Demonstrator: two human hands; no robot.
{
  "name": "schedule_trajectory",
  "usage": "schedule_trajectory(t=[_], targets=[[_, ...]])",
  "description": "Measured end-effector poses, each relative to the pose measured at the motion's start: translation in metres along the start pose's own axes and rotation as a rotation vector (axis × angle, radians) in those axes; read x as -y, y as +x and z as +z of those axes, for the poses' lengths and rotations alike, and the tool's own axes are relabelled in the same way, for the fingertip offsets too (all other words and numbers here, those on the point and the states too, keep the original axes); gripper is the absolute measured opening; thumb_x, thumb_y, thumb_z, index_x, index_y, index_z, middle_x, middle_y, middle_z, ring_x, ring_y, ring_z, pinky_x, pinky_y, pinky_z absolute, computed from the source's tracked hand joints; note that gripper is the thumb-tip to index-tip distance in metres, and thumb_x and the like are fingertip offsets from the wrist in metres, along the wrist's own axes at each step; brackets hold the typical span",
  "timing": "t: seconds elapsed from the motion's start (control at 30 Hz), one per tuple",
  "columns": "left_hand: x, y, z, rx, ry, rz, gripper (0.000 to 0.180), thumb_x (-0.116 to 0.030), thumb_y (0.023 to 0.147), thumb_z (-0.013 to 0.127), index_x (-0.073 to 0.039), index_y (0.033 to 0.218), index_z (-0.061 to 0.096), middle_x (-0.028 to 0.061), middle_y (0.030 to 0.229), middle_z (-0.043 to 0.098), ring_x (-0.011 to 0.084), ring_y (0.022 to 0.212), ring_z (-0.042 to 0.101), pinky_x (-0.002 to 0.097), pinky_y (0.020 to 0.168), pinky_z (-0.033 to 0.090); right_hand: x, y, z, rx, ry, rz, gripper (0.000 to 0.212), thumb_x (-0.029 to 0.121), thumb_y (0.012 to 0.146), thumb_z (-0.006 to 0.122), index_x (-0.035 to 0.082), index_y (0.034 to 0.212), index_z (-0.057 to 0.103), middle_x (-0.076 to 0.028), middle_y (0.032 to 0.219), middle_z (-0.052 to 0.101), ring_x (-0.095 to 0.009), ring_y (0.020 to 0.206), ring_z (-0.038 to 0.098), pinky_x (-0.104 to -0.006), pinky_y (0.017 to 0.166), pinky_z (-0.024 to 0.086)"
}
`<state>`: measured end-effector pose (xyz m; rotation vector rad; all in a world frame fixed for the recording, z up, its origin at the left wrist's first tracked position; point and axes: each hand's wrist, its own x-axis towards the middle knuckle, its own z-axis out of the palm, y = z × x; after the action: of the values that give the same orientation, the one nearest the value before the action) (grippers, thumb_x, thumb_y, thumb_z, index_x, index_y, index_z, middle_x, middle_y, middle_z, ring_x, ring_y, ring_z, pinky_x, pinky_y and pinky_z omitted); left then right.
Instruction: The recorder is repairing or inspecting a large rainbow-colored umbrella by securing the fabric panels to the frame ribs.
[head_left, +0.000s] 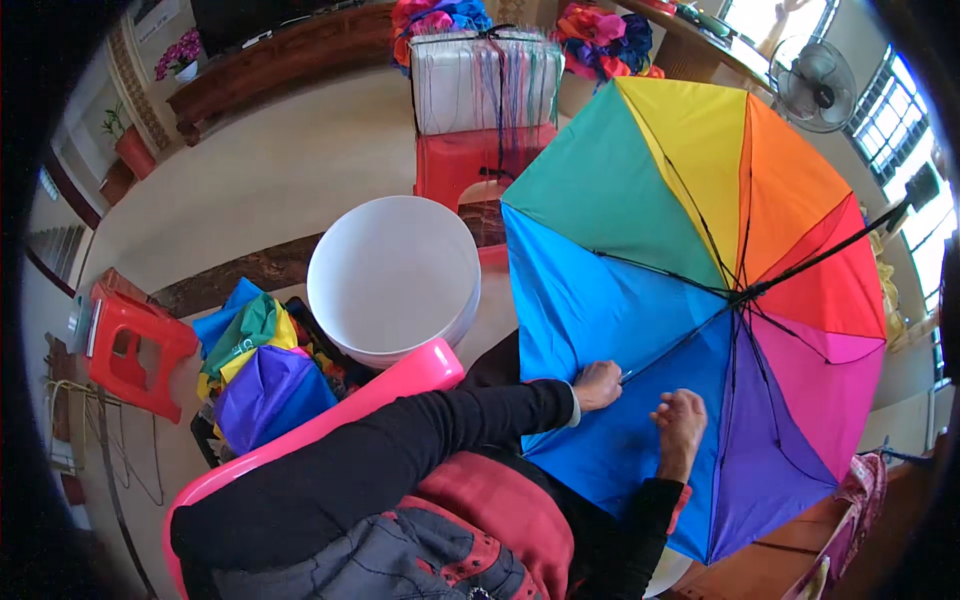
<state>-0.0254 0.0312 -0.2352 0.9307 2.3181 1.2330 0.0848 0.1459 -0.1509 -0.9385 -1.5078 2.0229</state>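
Your gray top is nearest cam. Umbrella spreads under & beyond both grips. L grip pinches a rib; R grip, half-curled just R of it, holding smth? Can't tell. Prob best: rib steady, cloth taut.

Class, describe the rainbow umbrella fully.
The rainbow umbrella is open, inside facing the camera: fabric-like panels of green, yellow, orange, red, pink, purple and two blues, black ribs, and a black shaft slanting up rightward to a handle. The left hand is at its blue panels; whether the right hand touches is unclear.
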Motion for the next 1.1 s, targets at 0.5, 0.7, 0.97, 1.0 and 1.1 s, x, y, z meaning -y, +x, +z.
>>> schedule_trajectory(t=[0.5,0.7,0.97,1.0,1.1], targets=[[-0.007,-0.002,-0.001,0.084,-0.181,-0.058,0.011,-0.011,0.065,0.054,-0.002,0.069,0.059,0.0136,0.053,0.056,0.0242,0.047,0.058,0.0376,0.052,0.047,0.072,0.010,-0.085,-0.284,-0.142,-0.704,0.008,0.011,0.082,0.051,0.005,0.087,0.053,-0.005,0.063,0.053,-0.012,0.051,0.050,-0.0252,0.045,0.044],[-0.002,0.002,-0.004,0.125,-0.248,-0.111,0.010,-0.011,0.065,0.056,-0.002,0.070,0.060,0.0125,0.054,0.057,0.0208,0.046,0.058,0.0368,0.052,0.047,-0.018,0.016,-0.013,-0.071,-0.321,-0.245,0.007,0.010,0.079,0.052,0.003,0.079,0.052,-0.003,0.059,0.048,-0.010,0.045,0.046,-0.0239,0.039,0.042],[0.013,0.009,0.023,-0.107,-0.053,-0.070,0.010,-0.009,0.065,0.054,-0.002,0.069,0.061,0.0178,0.060,0.059,0.0310,0.053,0.059,0.0393,0.055,0.048,-0.044,0.003,0.003,0.063,-0.307,-0.037,0.009,0.012,0.081,0.050,0.003,0.083,0.049,-0.007,0.069,0.053,-0.013,0.052,0.052,-0.0256,0.043,0.046],[0.010,0.009,0.023,-0.035,-0.105,-0.109,0.010,-0.008,0.063,0.054,-0.001,0.065,0.061,0.0206,0.063,0.059,0.0344,0.060,0.060,0.0424,0.057,0.048,-0.045,0.001,0.001,0.081,-0.316,-0.054,0.009,0.012,0.081,0.050,0.003,0.083,0.049,-0.007,0.069,0.053,-0.013,0.052,0.052,-0.0256,0.043,0.046],[-0.002,0.006,0.011,0.063,-0.085,-0.145,0.010,-0.004,0.063,0.052,0.002,0.063,0.060,0.0248,0.069,0.059,0.0381,0.070,0.060,0.0466,0.063,0.048,-0.046,-0.003,0.004,0.100,-0.245,0.000,0.011,0.013,0.081,0.050,0.004,0.087,0.047,-0.008,0.072,0.055,-0.014,0.055,0.053,-0.0261,0.046,0.047]])
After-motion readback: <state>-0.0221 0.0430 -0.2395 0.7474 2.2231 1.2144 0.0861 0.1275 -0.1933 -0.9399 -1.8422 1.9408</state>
